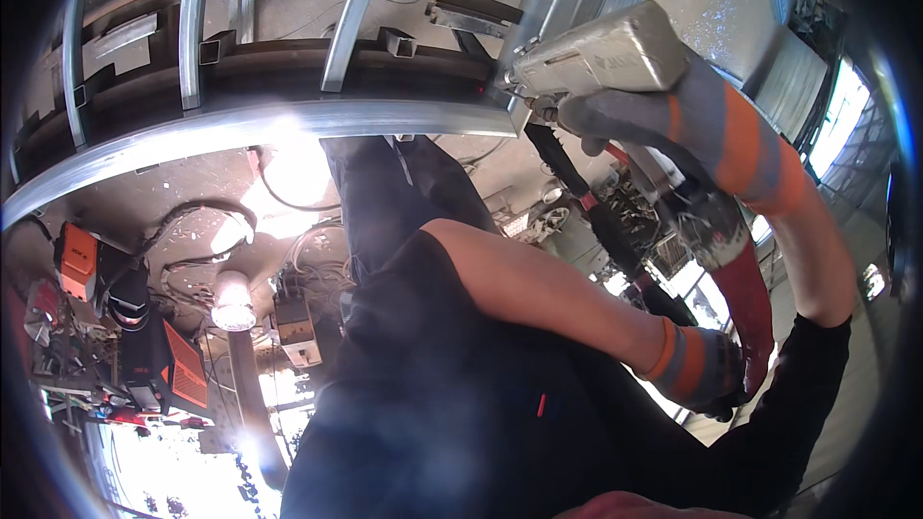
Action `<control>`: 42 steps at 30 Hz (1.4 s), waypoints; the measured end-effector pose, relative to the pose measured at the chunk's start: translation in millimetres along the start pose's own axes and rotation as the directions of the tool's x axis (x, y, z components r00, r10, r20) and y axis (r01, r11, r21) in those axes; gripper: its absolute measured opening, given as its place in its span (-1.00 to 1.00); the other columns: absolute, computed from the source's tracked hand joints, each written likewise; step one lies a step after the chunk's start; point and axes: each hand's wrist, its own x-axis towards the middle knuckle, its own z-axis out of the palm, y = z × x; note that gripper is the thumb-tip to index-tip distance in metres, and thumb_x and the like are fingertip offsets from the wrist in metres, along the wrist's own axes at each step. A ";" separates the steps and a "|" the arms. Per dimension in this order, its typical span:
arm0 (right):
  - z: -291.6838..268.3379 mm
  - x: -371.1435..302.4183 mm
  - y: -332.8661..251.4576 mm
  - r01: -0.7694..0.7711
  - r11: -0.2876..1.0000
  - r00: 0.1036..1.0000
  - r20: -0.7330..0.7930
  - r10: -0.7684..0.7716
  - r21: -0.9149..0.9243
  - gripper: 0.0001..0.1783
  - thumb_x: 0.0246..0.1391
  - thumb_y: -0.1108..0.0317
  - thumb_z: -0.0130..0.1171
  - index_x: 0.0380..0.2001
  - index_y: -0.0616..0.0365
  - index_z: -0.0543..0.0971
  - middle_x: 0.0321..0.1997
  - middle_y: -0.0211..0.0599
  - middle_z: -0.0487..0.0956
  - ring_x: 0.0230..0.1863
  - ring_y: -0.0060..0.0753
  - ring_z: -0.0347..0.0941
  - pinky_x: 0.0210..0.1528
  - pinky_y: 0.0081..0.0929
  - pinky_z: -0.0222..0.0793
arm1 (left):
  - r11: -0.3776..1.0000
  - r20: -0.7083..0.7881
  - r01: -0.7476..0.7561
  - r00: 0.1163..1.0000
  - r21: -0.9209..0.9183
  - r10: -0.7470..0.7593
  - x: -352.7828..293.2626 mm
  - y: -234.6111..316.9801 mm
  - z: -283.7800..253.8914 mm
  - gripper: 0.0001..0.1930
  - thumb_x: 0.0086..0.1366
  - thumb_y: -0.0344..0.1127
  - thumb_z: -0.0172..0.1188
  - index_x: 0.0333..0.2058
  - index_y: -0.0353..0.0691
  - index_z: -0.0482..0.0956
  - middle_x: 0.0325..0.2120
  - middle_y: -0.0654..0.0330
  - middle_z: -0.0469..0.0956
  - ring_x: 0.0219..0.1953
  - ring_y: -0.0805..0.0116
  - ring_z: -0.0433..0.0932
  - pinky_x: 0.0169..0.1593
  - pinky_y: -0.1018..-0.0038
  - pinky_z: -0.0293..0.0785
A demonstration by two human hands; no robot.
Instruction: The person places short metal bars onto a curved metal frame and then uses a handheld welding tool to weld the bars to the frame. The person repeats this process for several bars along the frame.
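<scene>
My right hand (pixel 620 115), in a grey glove with orange bands, is closed under a power tool with a scuffed grey housing (pixel 606 53). The tool's narrow nose sits close to the corner end of a shiny metal frame (pixel 423 119); contact cannot be made out. Lower right, my left hand (pixel 700 370), gloved alike, grips a long red handle (pixel 745 303). This handle runs up to a dirty metal body (pixel 707 221) just below my right hand. Whether it joins the grey housing is hidden. My left forearm crosses in front of my dark clothing.
Metal bars (pixel 195 29) and a dark curved beam (pixel 260 62) span the upper left. On the floor, lower left, stand an orange-and-black machine (pixel 173 365), an orange box (pixel 79 259) and a small boxy unit (pixel 298 327). Cables (pixel 187 240) lie between them.
</scene>
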 end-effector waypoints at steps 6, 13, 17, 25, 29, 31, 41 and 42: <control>1.8 47.8 8.3 -0.008 0.978 0.999 0.051 0.019 -0.208 -0.55 0.25 0.15 0.33 0.04 0.29 0.62 -0.29 -0.25 0.72 -0.34 -0.51 0.65 -0.29 -0.53 0.55 | 0.997 0.066 0.072 0.995 0.029 -0.074 -1.1 18.0 -34.7 -0.89 0.32 -0.27 0.14 -0.30 -0.13 0.58 -0.43 0.18 0.60 -0.36 0.10 0.66 -0.38 0.22 0.59; 6.7 55.8 4.2 -0.021 0.996 0.999 0.032 0.024 -0.081 -0.51 0.25 0.11 0.33 0.02 0.32 0.62 -0.30 -0.25 0.70 -0.39 -0.54 0.64 -0.36 -0.56 0.53 | 0.984 -0.019 0.130 0.991 -0.123 -0.134 2.2 29.9 -38.1 -0.75 0.38 -0.23 0.10 -0.25 -0.35 0.56 -0.33 0.05 0.57 -0.30 0.04 0.64 -0.25 0.21 0.59; 12.1 58.9 5.2 -0.012 0.998 1.000 -0.017 0.011 -0.055 -0.60 0.21 0.17 0.36 -0.08 0.28 0.62 -0.37 -0.34 0.65 -0.47 -0.57 0.57 -0.45 -0.56 0.49 | 0.969 0.062 0.182 0.983 -0.169 -0.174 0.7 32.7 -39.7 -0.73 0.38 -0.22 0.11 -0.27 -0.38 0.56 -0.32 0.03 0.57 -0.30 0.03 0.63 -0.24 0.20 0.59; 11.1 61.2 5.6 -0.042 0.986 0.999 -0.020 0.039 -0.159 -0.48 0.27 0.07 0.30 0.06 0.31 0.61 -0.49 -0.30 0.66 -0.54 -0.55 0.60 -0.50 -0.54 0.51 | 0.958 0.015 0.172 0.985 -0.228 -0.173 1.2 36.0 -40.9 -0.73 0.40 -0.18 0.12 -0.32 -0.31 0.56 -0.35 0.04 0.58 -0.28 0.03 0.64 -0.23 0.18 0.60; 9.4 62.4 3.8 -0.043 0.980 0.999 -0.012 0.042 -0.194 -0.49 0.29 0.06 0.28 0.09 0.26 0.61 -0.55 -0.35 0.63 -0.55 -0.58 0.58 -0.51 -0.56 0.48 | 0.966 -0.034 0.121 0.991 -0.228 -0.132 -1.8 37.9 -43.0 -0.73 0.42 -0.18 0.09 -0.33 -0.28 0.57 -0.39 0.06 0.58 -0.30 0.02 0.64 -0.24 0.18 0.61; 7.9 63.0 3.1 -0.040 0.974 0.999 0.026 0.047 -0.221 -0.50 0.30 0.08 0.27 0.10 0.26 0.60 -0.53 -0.34 0.64 -0.54 -0.58 0.59 -0.49 -0.56 0.49 | 0.965 -0.024 0.135 0.989 -0.226 -0.144 -2.6 39.3 -45.4 -0.71 0.44 -0.17 0.08 -0.34 -0.28 0.58 -0.39 0.06 0.59 -0.30 0.03 0.64 -0.25 0.18 0.60; 9.8 67.0 0.9 -0.091 0.954 0.996 -0.009 0.093 -0.286 -0.51 0.30 0.10 0.28 0.14 0.22 0.61 -0.19 -0.26 0.73 -0.22 -0.49 0.66 -0.15 -0.48 0.61 | 0.954 0.000 0.174 0.984 -0.244 -0.180 -2.6 47.3 -58.7 -0.64 0.49 -0.11 0.01 -0.38 -0.27 0.56 -0.45 0.03 0.60 -0.35 -0.03 0.62 -0.23 0.15 0.58; 9.1 66.3 -0.2 -0.121 0.948 0.992 -0.008 0.124 -0.295 -0.51 0.30 0.09 0.28 0.13 0.23 0.61 -0.22 -0.27 0.73 -0.26 -0.50 0.66 -0.19 -0.49 0.61 | 0.955 0.012 0.186 0.982 -0.230 -0.188 -1.9 47.6 -58.7 -0.63 0.49 -0.11 0.00 -0.38 -0.27 0.56 -0.44 0.03 0.61 -0.34 -0.03 0.62 -0.22 0.15 0.58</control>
